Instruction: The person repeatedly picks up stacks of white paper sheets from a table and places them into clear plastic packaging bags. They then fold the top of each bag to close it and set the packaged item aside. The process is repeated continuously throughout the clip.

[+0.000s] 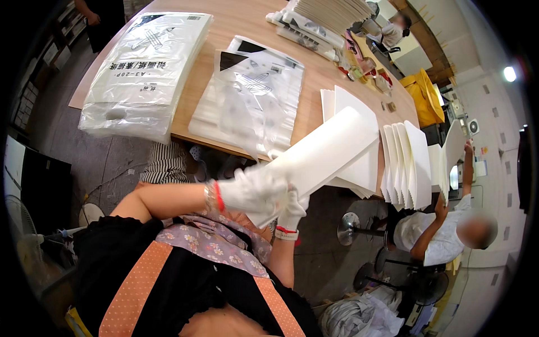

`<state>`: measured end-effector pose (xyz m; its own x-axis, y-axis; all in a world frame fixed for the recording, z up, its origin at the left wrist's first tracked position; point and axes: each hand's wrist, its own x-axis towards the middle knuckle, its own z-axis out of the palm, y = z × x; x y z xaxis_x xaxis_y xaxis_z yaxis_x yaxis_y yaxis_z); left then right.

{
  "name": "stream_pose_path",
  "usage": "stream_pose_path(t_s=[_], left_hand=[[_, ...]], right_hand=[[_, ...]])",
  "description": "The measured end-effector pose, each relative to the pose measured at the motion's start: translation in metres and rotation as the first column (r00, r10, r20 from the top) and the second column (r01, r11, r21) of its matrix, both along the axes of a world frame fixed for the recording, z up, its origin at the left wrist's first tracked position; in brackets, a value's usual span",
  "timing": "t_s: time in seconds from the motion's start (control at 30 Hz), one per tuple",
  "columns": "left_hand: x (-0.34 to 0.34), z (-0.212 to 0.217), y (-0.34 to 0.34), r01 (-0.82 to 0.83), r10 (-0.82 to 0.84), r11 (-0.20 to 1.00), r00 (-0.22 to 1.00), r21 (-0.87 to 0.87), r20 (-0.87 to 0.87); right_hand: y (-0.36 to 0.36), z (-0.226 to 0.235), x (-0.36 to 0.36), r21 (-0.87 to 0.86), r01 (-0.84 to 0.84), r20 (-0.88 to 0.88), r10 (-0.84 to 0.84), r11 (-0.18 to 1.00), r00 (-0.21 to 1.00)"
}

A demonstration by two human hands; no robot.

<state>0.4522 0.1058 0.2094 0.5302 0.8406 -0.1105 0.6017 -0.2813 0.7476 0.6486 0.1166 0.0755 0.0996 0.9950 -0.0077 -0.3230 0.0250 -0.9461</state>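
A curled stack of white paper sheets (pixel 328 151) slants from my chest out over the table's front edge. At its lower end, my right hand (pixel 293 209), in a white glove, is closed round the edge. My left hand (pixel 255 190), gloved too, lies across the near end of the paper; motion smears its fingers. Just beyond it, clear plastic bags (pixel 252 115) with a printed pencil design lie on the table, the top one rumpled. More white sheets (pixel 362 165) rest under and beside the curled stack.
A thick pile of bagged paper packs (pixel 149 62) sits at the table's left. Fanned white paper stacks (pixel 405 163) stand at the right edge, near a co-worker (pixel 432 230) holding sheets. Farther back are more packs (pixel 314 28) and a yellow bag (pixel 422 98). A stool (pixel 349 227) stands below.
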Motion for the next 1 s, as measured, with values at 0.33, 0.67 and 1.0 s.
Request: stream_pose_path(t_s=[0.33,0.67,1.0], left_hand=[[-0.130,0.010,0.135,-0.089,0.236,0.965,0.703,-0.247,0.670],[0.030,0.001,0.058,-0.056,0.028,0.981,0.989,0.184,0.146],[-0.103,-0.157,0.107,0.124,0.245,0.236,0.952,0.964,-0.183]], right_hand=[[-0.045,0.111,0.025,0.442,-0.182,0.833,-0.327,0.878,0.447],[0.052,0.031,0.022,0.018,-0.391,0.998,0.009,0.920,0.067],[0.175,-0.022,-0.040,0.041,0.058,0.996,-0.045,0.997,0.071]])
